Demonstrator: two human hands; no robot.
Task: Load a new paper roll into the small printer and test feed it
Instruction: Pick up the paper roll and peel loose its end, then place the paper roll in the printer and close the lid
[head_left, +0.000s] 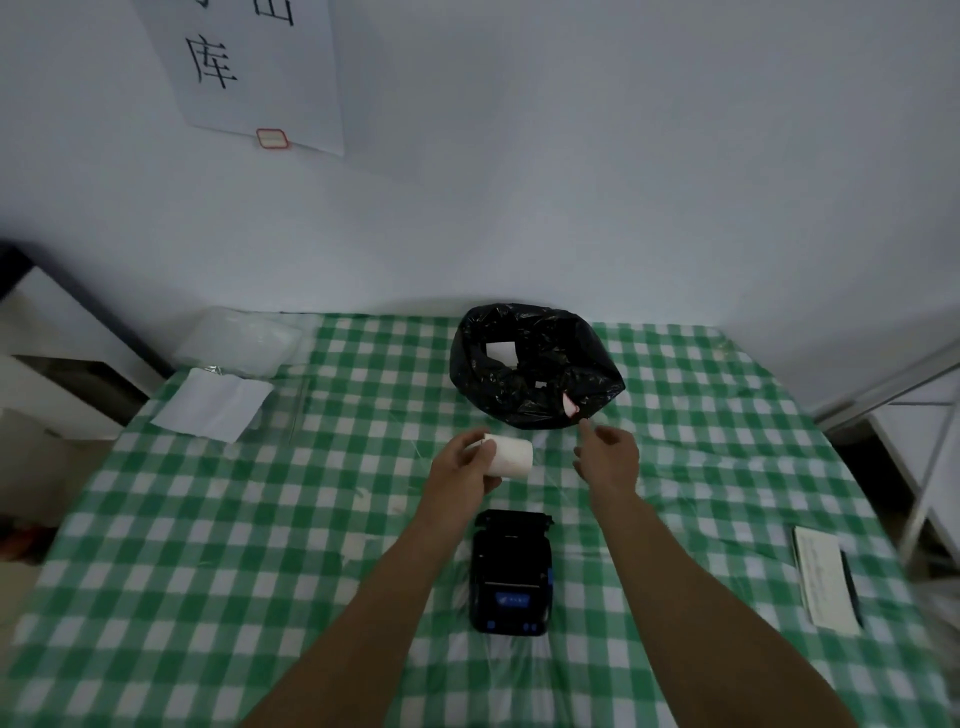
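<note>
Dim, flat, bluish light with faint shadows; wide-angle bending curves the worktop (208, 545) edges, and corners smear soft beyond the fingers (584, 428)

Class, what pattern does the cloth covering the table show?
Green and white checks on the tablecloth, plain in the head view.

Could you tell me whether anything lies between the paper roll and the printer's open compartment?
Nothing visible does. The left hand holds the paper roll just beyond the printer, whose lid is open, with only bare tablecloth between them.

The printer (510, 571) lies on the table (208, 545), the bag (535, 366) behind it.
</note>
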